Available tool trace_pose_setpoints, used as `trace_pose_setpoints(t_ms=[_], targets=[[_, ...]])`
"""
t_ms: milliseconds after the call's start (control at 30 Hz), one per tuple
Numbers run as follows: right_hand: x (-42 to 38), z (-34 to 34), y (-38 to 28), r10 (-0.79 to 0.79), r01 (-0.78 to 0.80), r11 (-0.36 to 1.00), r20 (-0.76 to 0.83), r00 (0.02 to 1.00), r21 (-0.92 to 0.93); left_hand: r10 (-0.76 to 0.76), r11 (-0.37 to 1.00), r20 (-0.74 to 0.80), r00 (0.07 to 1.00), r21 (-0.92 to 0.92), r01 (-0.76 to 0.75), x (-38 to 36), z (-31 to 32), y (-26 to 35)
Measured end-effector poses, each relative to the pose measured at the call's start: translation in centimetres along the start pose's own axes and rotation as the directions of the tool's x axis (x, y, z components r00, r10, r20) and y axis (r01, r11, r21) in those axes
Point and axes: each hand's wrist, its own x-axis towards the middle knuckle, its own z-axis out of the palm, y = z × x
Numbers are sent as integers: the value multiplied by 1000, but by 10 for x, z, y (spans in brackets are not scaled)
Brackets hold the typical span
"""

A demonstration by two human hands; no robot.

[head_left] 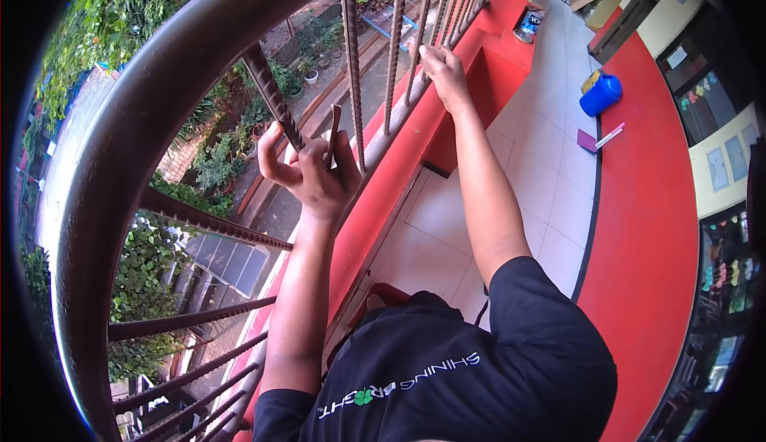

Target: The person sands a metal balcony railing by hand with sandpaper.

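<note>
My left hand [319,177] is closed at the lower end of a dark ribbed bar [273,95] of the railing, its fingers curled beside the metal. A thin, dark, bent strip [333,127] sticks up from between those fingers. Farther along the railing, my right hand [444,73] has its fingers bent round a ribbed upright bar [420,33], just above the lower rail [383,143]. The fingertips of this hand are partly hidden. A thick, curved dark handrail [92,163] arches over the bars at the left.
Beneath the lower rail runs a red ledge [363,234]. To the right are a tiled floor [499,171], a blue container [601,95], a purple item [586,140] and a tin can [524,35]. Plants [215,159] and a paved path show through the bars.
</note>
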Motion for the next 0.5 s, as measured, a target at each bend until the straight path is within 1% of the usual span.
trace_pose_setpoints(t_ms=[67, 100, 133, 200, 233, 267, 333, 367, 400, 433, 467, 500], targets=[[17, -8, 26, 55, -57, 997, 52, 997, 42, 3, 1000, -52, 999, 3, -3, 3, -1, 4], [8, -2, 5, 166, -163, 986, 66, 984, -41, -1, 1000, -51, 999, 4, 1, 3, -2, 5], [2, 5, -10, 167, -165, 985, 68, 984, -43, 8, 1000, -39, 999, 20, -7, 4, -3, 6], [-5, 16, -31, 52, -42, 973, -36, 998, 225, 17, 999, -28, 999, 38, -16, 3, -3, 4], [-10, 19, -42, 44, -26, 971, -71, 997, 237, 5, 1000, -22, 1000, 20, -4, 0, -2, 4], [-6, 18, -33, 43, -25, 971, -69, 997, 238, -6, 1000, -17, 1000, 3, 6, 0, -1, 3], [-2, 10, 4, -37, 32, 993, 46, 998, 110, -7, 1000, -28, 1000, -2, 7, 2, 0, 4], [-10, 17, 12, 78, -80, 995, 27, 997, 64, -6, 1000, -41, 999, -9, 6, 4, 0, 5], [-4, 15, 32, 112, -107, 983, 31, 993, -147, -3, 1000, -39, 999, -12, 3, 4, -1, 5], [3, 5, 47, 125, -126, 992, 68, 990, 8, -6, 1000, -42, 999, -17, 5, 5, -1, 5], [2, 5, 32, 133, -148, 976, 105, 986, 161, -10, 1000, -44, 999, -24, 9, 5, 0, 5], [6, 2, 19, 62, -82, 962, 82, 995, 260, -11, 1000, -41, 999, -27, 10, 4, 1, 4]])
